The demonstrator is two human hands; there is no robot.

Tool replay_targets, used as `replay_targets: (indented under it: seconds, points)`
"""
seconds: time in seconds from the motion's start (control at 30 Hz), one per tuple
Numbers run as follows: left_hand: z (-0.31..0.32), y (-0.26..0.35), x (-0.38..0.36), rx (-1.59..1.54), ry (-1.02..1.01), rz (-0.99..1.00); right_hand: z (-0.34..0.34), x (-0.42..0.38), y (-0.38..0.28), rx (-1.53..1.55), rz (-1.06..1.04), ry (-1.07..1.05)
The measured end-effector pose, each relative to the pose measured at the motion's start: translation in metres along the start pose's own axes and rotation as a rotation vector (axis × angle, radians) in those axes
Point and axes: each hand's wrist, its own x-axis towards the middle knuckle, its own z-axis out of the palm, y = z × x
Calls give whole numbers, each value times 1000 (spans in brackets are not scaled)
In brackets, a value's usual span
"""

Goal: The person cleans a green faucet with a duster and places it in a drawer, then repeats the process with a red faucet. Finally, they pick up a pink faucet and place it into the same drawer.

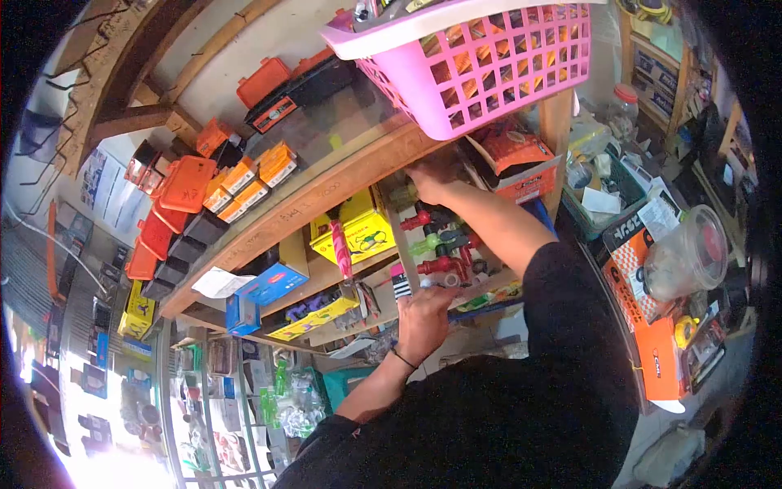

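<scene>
Under the wooden shelf top, my right hand [433, 179] reaches into a compartment holding red and green plastic fittings [444, 244]; its fingers are in shadow and partly hidden. My left hand [425, 321] is at the front edge of that compartment, beside a pale ring-shaped piece [450, 279]. Its fingertips are too small and blurred to show what they grip. A dark band circles the left wrist. To the left of the fittings stands a yellow box [355, 226], with a pink wrapped item [340, 249] in front of it.
A pink basket [456, 98] of packets overhangs the shelf top. Orange boxes [241, 176] and red-lidded cases [187, 184] stand on the left. Blue boxes [271, 285] sit below. At the right are a clear plastic jar [688, 253] and a crate [607, 216].
</scene>
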Motion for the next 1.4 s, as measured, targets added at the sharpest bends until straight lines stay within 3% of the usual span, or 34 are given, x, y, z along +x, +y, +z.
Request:
replay_targets:
  seconds: [0.07, 0.1, 0.2, 0.27, 0.33, 0.47, 0.53, 0.57, 0.63, 0.7, 0.77, 0.8, 0.83, 0.9, 1.0, 1.07, 1.1, 1.2, 1.4]
  points:
    - [0, -1, 0, 14, 8, 14, 11, 18, 1, 9, 108, 141]
    - [-1, -1, -1, 25, 4, 20, 21, 23, 5, -8, 13, 119]
    - [-1, -2, -1, -36, 17, 11, 11, 9, -11, 124, 73, 240]
    - [-4, -1, 0, 35, -18, 20, 10, 11, -9, -1, 125, 133]
    - [-4, -1, 1, 43, -17, 38, -12, 2, -14, -82, 101, -159]
    - [-7, 1, 3, 36, -31, 33, 17, 13, 8, -44, 106, -102]
    - [-7, 0, 3, -4, -60, -8, 13, -2, -1, -58, 54, 163]
    - [-6, -2, 3, -4, -64, -5, -12, -7, -5, -56, 59, 164]
    - [-3, -9, 3, -19, -89, 6, -78, -85, -37, -147, -101, -117]
    - [-2, -11, 3, -28, -87, 11, -98, -122, -40, -45, -242, -18]
    - [-1, -13, 4, -41, -84, 22, -103, -166, -43, -4, -398, 320]
    - [-1, -14, 5, -66, -82, 11, -100, -185, -44, -19, -531, 586]
    - [0, -15, 6, -90, -81, 1, -102, -208, -50, 3, -556, 711]
    - [-1, -15, 9, -148, -62, 12, -69, -248, -54, 130, -412, 875]
    - [-8, -8, 17, -201, -70, 18, -23, -273, -54, 282, -246, 787]
    - [-10, -7, 19, -224, -89, -3, -4, -277, -51, 262, -22, 621]
    - [-10, -5, 21, -175, -100, -55, -2, -278, -47, 321, 21, 442]
    - [-6, -12, 31, -134, -22, -8, -6, -268, -41, 279, 9, 310]
    - [-12, -12, 39, 40, 86, -41, 4, -224, -30, 258, -116, 349]
